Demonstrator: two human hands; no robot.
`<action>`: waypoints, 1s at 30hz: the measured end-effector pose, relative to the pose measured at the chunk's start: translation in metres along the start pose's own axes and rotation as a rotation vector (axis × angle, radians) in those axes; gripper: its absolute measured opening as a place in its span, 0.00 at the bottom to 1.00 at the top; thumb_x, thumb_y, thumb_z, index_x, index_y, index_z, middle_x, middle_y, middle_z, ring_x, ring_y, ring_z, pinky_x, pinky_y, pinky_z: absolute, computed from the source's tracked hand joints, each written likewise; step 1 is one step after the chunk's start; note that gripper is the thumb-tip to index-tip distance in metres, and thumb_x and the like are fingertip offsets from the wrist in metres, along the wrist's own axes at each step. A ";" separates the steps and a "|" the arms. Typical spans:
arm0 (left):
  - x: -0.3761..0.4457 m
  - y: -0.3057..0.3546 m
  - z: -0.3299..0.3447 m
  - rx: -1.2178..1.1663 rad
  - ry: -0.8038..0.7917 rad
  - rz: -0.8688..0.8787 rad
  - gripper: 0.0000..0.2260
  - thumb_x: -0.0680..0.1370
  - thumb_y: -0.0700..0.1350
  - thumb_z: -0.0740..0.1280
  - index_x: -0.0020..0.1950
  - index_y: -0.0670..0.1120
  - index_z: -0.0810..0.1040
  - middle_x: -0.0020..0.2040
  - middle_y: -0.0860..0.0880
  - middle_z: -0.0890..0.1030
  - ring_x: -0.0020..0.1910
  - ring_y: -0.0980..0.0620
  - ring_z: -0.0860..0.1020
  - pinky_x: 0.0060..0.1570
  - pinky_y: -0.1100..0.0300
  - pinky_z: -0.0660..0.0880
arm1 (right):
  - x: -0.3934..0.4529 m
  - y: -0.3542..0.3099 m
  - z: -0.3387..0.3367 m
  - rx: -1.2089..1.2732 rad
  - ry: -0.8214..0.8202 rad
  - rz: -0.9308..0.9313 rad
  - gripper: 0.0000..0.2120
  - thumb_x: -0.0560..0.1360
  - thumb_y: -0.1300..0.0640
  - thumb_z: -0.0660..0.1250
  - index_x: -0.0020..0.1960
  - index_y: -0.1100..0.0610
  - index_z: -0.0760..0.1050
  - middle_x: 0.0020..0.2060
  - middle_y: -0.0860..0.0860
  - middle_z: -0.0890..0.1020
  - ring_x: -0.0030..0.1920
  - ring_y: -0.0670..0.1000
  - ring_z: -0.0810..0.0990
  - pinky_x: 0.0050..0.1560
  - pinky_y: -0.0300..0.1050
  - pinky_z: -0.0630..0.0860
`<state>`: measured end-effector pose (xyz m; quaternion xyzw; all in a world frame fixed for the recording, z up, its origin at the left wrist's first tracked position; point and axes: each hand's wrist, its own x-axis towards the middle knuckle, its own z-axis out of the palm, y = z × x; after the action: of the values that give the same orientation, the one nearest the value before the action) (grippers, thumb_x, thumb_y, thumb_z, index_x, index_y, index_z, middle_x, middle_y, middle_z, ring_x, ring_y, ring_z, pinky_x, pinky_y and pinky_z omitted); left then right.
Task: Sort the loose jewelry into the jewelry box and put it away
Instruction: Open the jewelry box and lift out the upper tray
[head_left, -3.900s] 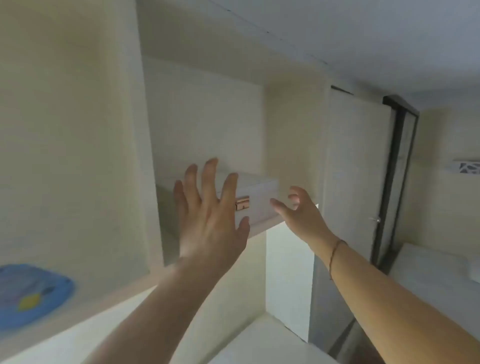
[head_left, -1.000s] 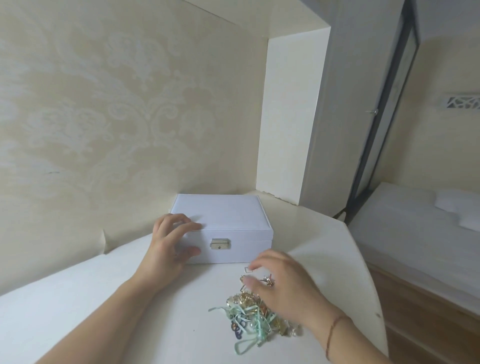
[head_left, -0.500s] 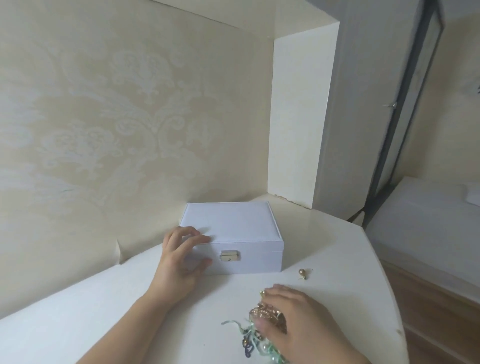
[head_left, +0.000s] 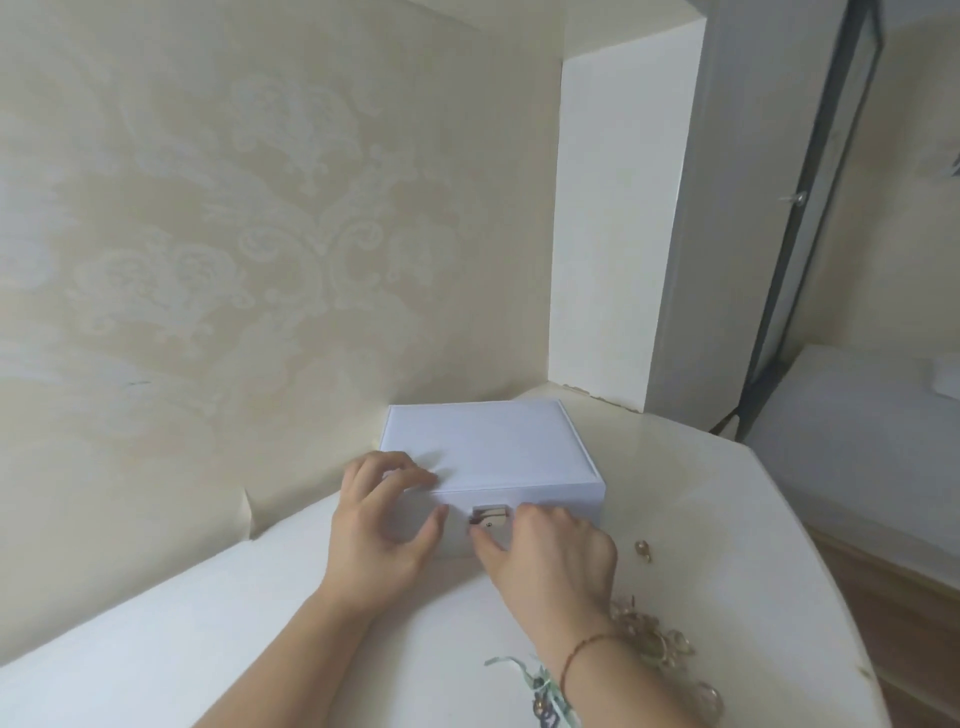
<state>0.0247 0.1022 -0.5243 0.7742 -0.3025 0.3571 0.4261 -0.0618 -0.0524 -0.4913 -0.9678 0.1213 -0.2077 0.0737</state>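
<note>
White jewelry box (head_left: 483, 452) sitting closed on the tabletop (head_left: 311, 649), left grip (head_left: 382, 525) curling over its front corner, right grip (head_left: 545, 551) pinching the clasp (head_left: 488, 517), loose jewelry (head_left: 654, 639) lying beside the right wrist.

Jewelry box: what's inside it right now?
Cannot be seen: the jewelry box lid is shut. Left hand holds its corner, right hand works the clasp.

The right hand (head_left: 556, 551) has left the jewelry pile (head_left: 654, 639) — its fingers now at the box's clasp (head_left: 488, 514).
</note>
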 end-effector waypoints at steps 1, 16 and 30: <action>0.000 -0.001 0.000 0.004 0.006 0.001 0.09 0.70 0.50 0.71 0.48 0.48 0.82 0.50 0.54 0.77 0.55 0.50 0.74 0.55 0.66 0.69 | 0.001 -0.003 0.004 -0.010 0.025 0.015 0.26 0.75 0.31 0.54 0.44 0.52 0.77 0.44 0.50 0.84 0.46 0.54 0.83 0.36 0.44 0.65; -0.004 -0.017 -0.005 -0.264 0.015 -0.133 0.26 0.69 0.49 0.72 0.66 0.50 0.73 0.66 0.50 0.67 0.70 0.47 0.67 0.66 0.52 0.69 | 0.005 -0.012 0.020 0.031 0.048 0.146 0.22 0.71 0.33 0.58 0.45 0.51 0.76 0.44 0.48 0.84 0.46 0.54 0.82 0.36 0.43 0.64; 0.088 -0.012 -0.003 -0.116 0.072 -0.207 0.19 0.72 0.61 0.66 0.59 0.54 0.74 0.48 0.59 0.78 0.44 0.51 0.78 0.41 0.59 0.71 | 0.039 0.074 0.000 0.759 -0.054 0.339 0.15 0.75 0.45 0.67 0.60 0.47 0.75 0.52 0.44 0.78 0.58 0.49 0.76 0.55 0.44 0.72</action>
<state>0.0821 0.0952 -0.4573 0.7620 -0.2255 0.3206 0.5155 -0.0423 -0.1335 -0.4908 -0.8433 0.1917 -0.1969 0.4618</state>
